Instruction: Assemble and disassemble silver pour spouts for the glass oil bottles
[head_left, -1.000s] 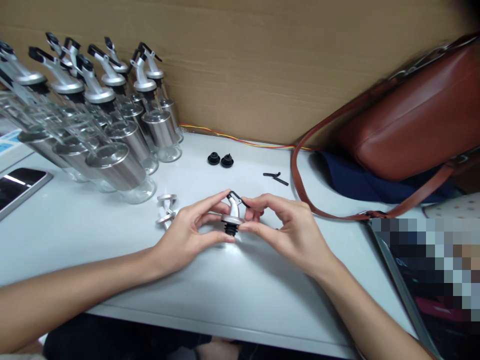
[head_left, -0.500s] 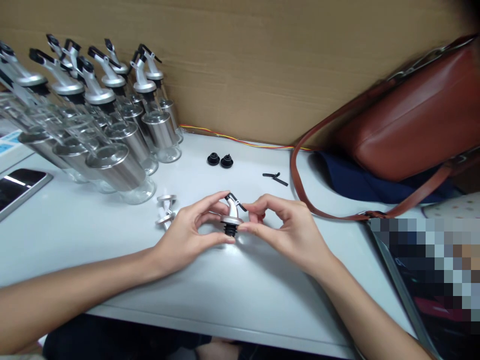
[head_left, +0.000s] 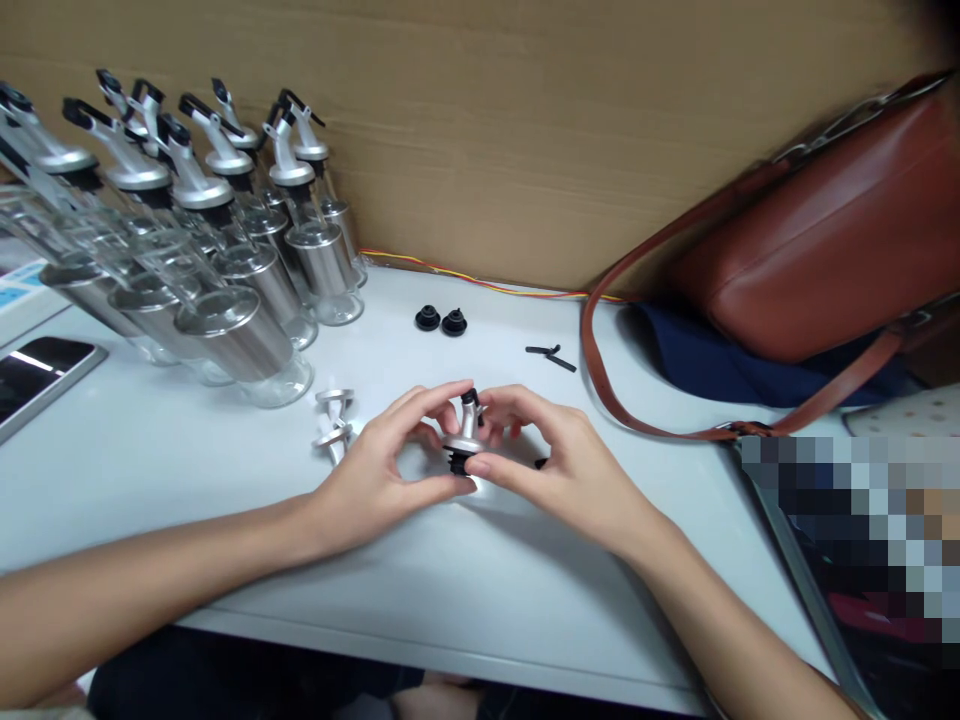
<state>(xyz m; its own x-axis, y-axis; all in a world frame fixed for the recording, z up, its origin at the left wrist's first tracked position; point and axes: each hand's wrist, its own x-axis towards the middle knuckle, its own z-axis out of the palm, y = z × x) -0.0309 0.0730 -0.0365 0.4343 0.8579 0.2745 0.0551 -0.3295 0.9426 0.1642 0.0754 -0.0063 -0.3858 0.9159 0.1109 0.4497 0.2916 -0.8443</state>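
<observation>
A silver and black bottle pourer [head_left: 466, 436] stands upright between my hands, just above the table. My left hand [head_left: 390, 450] grips it from top and bottom, index finger on the black tip and thumb under the ribbed black stopper. From the other side my right hand [head_left: 559, 450] pinches it, thumb against the silver flange and fingers behind the spout. Left of my left hand lie silver pourer bodies [head_left: 334, 420]. Beyond the hands sit two black rubber stoppers [head_left: 441, 320] and small black levers [head_left: 551, 356]. A little black piece [head_left: 541, 463] shows partly behind my right thumb.
Several glass and steel bottles [head_left: 240, 330] with pourers crowd the left. A phone [head_left: 49, 375] lies at the left edge. On the right are a brown leather bag [head_left: 840, 230], its strap looping over the table, and dark blue cloth [head_left: 667, 355]. A cardboard wall [head_left: 480, 130] closes the back.
The pourer has been turned about its upright axis, so its black lever now points away behind the spout. My right fingers have shifted left around it, uncovering a small black piece.
</observation>
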